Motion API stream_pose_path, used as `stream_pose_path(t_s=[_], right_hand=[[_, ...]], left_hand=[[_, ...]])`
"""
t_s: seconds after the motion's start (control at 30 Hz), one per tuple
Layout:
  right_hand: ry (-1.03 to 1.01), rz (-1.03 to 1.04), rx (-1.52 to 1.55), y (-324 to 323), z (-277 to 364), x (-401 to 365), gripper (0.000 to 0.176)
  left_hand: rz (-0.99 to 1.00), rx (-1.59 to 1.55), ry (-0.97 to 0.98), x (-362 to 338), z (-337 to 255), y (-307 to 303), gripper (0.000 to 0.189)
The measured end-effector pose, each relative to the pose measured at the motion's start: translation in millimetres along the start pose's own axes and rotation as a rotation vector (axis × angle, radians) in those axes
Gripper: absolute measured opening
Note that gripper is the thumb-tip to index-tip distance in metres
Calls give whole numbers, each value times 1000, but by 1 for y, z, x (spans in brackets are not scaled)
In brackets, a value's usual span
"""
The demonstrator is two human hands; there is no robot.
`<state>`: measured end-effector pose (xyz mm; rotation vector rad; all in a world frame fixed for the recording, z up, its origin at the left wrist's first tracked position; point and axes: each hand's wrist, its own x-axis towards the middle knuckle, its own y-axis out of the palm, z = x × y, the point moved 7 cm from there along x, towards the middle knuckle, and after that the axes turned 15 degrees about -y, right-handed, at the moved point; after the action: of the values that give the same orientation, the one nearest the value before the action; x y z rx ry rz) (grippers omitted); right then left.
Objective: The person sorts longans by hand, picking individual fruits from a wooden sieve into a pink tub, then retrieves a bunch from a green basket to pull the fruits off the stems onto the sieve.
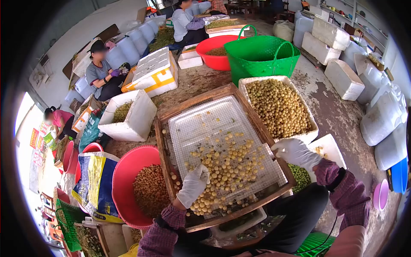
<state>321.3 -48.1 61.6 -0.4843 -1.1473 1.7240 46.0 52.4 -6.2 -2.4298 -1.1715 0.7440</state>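
A wooden-framed mesh tray point(188, 124) lies tilted across my lap, with round yellow fruits point(231, 160) and dark bits of debris spread over its lower half. My left hand point(195, 184), in a white glove, is over the fruits near the tray's left side, fingers curled together; whatever they hold is hidden. Gloved in white too, my right hand point(297, 152) is at the tray's right edge, its fingers pinched together close to the wooden frame. What lies between those fingertips is too small to make out. Beyond the frame stands a white foam box point(314, 133) full of yellow fruits.
On the left stands a red basin point(124, 184) of brownish fruits beside a blue-yellow sack point(96, 180). A green basket point(261, 60) and red tub point(205, 45) stand ahead. Several people sit among foam boxes. Green fruits point(299, 175) lie below the tray's right side.
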Motion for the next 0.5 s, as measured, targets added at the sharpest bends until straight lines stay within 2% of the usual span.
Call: stream_pose_path(t_s=[0.03, 0.07, 0.13, 0.17, 0.23, 0.33, 0.43, 0.5], right_hand=[[-4, 1, 7, 2, 1, 2, 25], [-108, 10, 16, 33, 20, 20, 22], [-260, 82, -34, 74, 47, 57, 18], [-296, 145, -66, 92, 60, 69, 16], [-243, 201, -173, 118, 66, 83, 13], [-195, 219, -298, 121, 81, 90, 11], [-197, 201, -346, 120, 90, 91, 9], [-174, 168, -349, 122, 91, 90, 8]], left_hand=[[93, -58, -35, -11, -5, 6, 24], [183, -118, -69, -23, -12, 11, 26], [557, -194, -161, -59, -34, 25, 21], [558, -22, -45, -75, -37, 30, 20], [551, 318, 186, -105, -34, 44, 21], [446, 401, 96, -99, -23, 34, 23], [49, 464, -60, -61, -24, 1, 19], [-132, 489, 105, -37, -23, -1, 18]])
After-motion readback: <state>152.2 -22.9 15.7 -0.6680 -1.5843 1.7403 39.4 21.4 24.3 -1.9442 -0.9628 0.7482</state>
